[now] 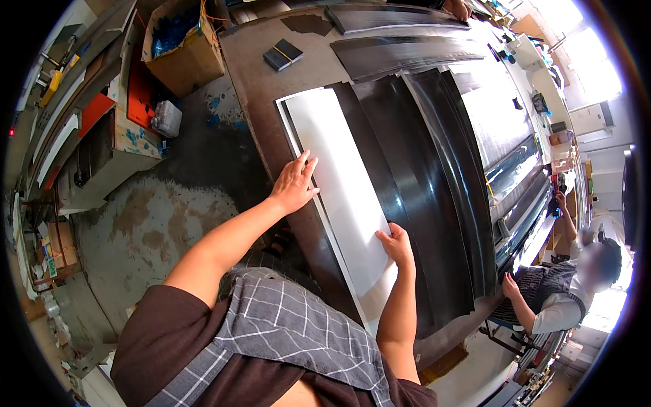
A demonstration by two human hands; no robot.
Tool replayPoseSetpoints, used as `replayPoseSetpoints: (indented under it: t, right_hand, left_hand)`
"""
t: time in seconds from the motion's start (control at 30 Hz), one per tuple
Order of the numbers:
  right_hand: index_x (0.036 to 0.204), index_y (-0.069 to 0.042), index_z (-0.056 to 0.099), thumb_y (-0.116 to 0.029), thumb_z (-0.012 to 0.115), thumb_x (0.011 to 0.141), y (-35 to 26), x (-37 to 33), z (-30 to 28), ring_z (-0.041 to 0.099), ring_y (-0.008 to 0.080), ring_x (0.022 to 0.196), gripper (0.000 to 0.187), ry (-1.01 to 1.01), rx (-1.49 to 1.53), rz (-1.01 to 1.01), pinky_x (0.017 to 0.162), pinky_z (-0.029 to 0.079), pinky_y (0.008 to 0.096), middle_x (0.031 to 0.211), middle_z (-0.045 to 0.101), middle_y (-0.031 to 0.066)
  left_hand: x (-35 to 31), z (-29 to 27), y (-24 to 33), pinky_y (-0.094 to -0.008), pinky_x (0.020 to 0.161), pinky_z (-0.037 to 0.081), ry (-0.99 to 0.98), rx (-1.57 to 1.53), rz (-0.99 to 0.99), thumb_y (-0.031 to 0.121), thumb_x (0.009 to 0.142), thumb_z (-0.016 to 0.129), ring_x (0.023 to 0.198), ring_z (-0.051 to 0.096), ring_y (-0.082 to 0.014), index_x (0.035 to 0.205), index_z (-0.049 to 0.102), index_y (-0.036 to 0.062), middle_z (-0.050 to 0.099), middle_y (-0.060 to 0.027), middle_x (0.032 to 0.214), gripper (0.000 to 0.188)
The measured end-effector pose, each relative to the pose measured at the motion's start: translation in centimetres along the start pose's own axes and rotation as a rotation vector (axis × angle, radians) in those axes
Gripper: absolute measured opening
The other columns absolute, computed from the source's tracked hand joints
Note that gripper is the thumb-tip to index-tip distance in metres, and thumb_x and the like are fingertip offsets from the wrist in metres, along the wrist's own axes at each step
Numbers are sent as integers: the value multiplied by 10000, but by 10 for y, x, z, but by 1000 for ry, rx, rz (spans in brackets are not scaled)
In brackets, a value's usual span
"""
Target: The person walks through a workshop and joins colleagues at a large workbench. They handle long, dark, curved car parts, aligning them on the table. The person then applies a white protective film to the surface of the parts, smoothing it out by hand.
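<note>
A long white sheet (pixel 349 180) lies at a slant near the table's left edge, over another pale sheet whose border shows along its left side. My left hand (pixel 295 184) rests on the sheet's left edge, fingers apart. At the opposite long edge, my right hand (pixel 398 245) is closed on the sheet, with its thumb on top; the other fingers are partly hidden. Right beside the white sheet, several glossy black sheets (pixel 424 176) lie overlapping in a row, slightly curved.
More dark sheets (pixel 400 54) lie across the table's (pixel 247 61) far side, near a small banded black stack (pixel 283 54). A co-worker (pixel 556 292) sits at the right; another person's hand (pixel 458 8) shows at the far edge. Left stands a cardboard box (pixel 186 64) with blue material.
</note>
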State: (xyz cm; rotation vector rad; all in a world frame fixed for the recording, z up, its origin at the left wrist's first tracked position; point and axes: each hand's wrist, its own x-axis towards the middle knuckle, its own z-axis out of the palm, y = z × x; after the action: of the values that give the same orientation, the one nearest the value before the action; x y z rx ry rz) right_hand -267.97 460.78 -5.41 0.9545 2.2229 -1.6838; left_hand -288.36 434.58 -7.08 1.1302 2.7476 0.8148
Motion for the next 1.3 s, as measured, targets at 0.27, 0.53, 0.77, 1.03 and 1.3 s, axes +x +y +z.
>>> replayPoseSetpoints:
  t: [0.27, 0.53, 0.77, 1.03, 1.3]
  right_hand:
    - [799, -15, 598, -112, 703, 830, 0, 6, -6, 479, 56, 603, 146, -36, -37, 47, 536, 395, 258, 681, 554, -32]
    - [756, -17, 567, -110, 710, 824, 0, 10, -8, 478, 64, 621, 183, -33, -23, 50, 558, 399, 268, 677, 537, -36]
    - [744, -21, 568, -112, 715, 815, 3, 12, -8, 451, 67, 585, 187, -8, -52, 50, 533, 382, 276, 660, 517, -42]
    - [826, -27, 643, -120, 700, 830, 7, 19, -8, 503, 57, 600, 110, -4, -71, 55, 556, 413, 238, 705, 588, -37]
    - [916, 6, 636, -122, 741, 771, 18, 9, -19, 570, 115, 680, 221, 12, -53, 35, 638, 470, 285, 763, 622, 20]
  left_hand:
    - [3, -3, 0, -435, 1085, 305, -23, 6, -7, 282, 777, 721, 1289, 378, -350, 1386, 354, 51, 282, -201, 1454, 747]
    - [6, -3, 4, -429, 1093, 295, -38, 22, -22, 285, 776, 722, 1288, 384, -345, 1379, 364, 40, 282, -213, 1456, 743]
    - [10, -4, 3, -430, 1084, 310, -37, -3, -44, 282, 762, 716, 1284, 391, -347, 1344, 421, 31, 338, -205, 1428, 700]
    - [50, -12, -22, -407, 1015, 410, -31, -104, -190, 237, 795, 662, 1225, 469, -359, 1261, 508, 3, 431, -195, 1363, 544]
    - [86, -1, -33, -446, 910, 478, -132, 54, -216, 224, 781, 658, 1054, 566, -379, 1134, 537, 62, 470, -165, 1244, 407]
